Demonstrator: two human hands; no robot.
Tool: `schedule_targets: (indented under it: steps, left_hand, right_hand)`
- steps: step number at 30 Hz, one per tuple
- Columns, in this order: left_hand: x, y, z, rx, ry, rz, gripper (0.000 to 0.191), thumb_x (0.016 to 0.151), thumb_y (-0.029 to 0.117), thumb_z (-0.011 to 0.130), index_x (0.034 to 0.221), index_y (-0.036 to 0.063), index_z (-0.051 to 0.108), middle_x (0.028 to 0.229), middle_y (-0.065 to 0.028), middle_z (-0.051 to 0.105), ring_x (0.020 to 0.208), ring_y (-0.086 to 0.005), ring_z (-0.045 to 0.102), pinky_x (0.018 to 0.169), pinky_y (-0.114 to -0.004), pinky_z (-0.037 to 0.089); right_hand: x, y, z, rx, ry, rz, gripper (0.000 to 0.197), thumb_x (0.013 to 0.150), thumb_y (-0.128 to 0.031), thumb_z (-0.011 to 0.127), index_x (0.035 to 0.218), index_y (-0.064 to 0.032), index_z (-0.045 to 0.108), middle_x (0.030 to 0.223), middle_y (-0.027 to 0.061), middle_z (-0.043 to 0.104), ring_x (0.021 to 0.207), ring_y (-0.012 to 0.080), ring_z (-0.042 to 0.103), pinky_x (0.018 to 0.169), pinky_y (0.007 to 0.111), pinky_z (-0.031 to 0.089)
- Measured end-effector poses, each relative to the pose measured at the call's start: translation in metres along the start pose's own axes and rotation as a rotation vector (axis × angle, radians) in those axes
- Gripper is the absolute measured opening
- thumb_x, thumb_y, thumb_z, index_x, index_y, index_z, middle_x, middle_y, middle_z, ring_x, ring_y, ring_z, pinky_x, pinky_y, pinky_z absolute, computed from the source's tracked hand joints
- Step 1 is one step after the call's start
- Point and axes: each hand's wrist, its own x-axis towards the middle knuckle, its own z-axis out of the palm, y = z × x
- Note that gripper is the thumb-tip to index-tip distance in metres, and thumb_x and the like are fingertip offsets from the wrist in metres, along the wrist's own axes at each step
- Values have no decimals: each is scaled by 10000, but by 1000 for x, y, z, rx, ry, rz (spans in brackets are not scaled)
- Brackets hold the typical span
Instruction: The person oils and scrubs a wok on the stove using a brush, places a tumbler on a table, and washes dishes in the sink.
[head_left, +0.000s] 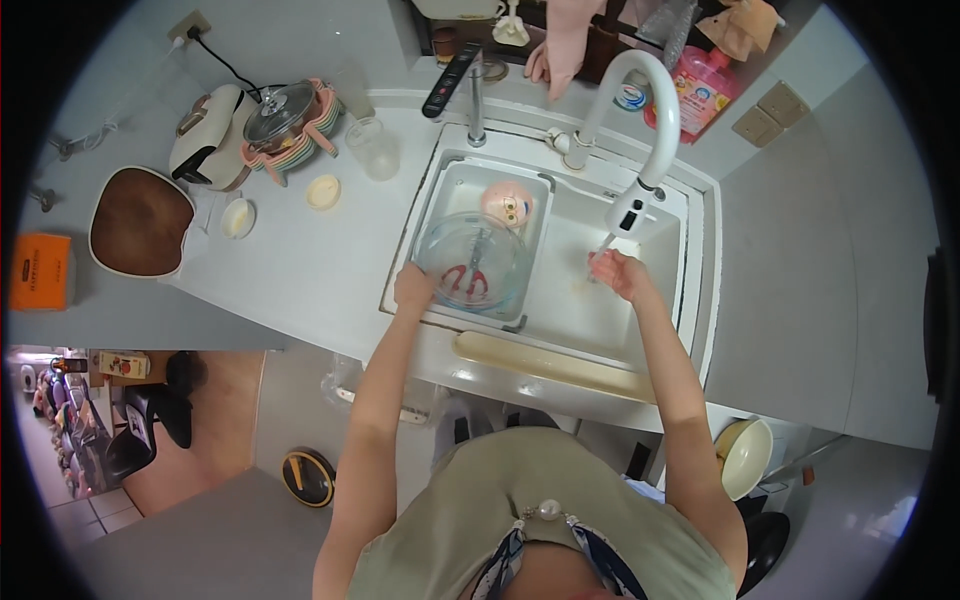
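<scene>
My right hand is held open under the stream of the white pull-down faucet, above the right part of the white sink. My left hand rests at the left rim of the sink, beside a clear glass bowl; whether its fingers grip anything is hidden. The bowl sits in a grey-white basin set in the left part of the sink. Red-handled scissors show in or under the bowl. A pink round item with a cartoon face lies behind the bowl.
Left on the counter stand a clear cup, small bowls, a lidded glass pot and a cream appliance. A second faucet rises behind the basin. Pink gloves hang beyond, near a pink soap bottle.
</scene>
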Motion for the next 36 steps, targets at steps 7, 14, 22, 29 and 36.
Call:
schedule_targets:
  steps: [7,14,22,29,36]
  left_hand:
    - [1,15,24,286,120,20,526,717,332,643,1004,-72,466,822,-201,624,756,-332,619,703,-410,499]
    - [2,3,9,137,-31,-69,537,658,318,650,1002,-71,517,958,-255,597,921,-382,584,790,-423,473]
    - [-4,1,17,-36,59,-25,470,676,184,633,998,-107,450,919,-289,580,887,-397,580,759,-420,480]
    - [-26,40,-20,-209,140,89,450,720,154,636,991,-108,391,829,-275,589,658,-380,600,596,-400,502]
    - [-41,73,-46,-847,-165,99,257,781,24,499,943,-8,302,883,-213,610,422,-175,535,317,-267,423]
  right_hand:
    - [2,41,-4,-652,20,-13,429,821,-278,565,1164,-64,424,980,69,510,819,218,596,649,372,530]
    - [4,89,37,-692,-40,-131,454,805,-256,618,1162,-48,430,986,90,513,766,195,586,629,320,509]
    - [9,96,59,-692,-60,-122,439,820,-258,606,1164,-47,434,947,86,523,723,184,582,613,306,502]
    - [6,105,72,-732,45,-255,416,824,-275,603,1140,-55,445,931,82,524,672,155,562,589,288,490]
    - [-28,89,81,-344,-122,-156,459,858,-384,542,1163,-57,439,990,127,568,756,202,599,602,285,491]
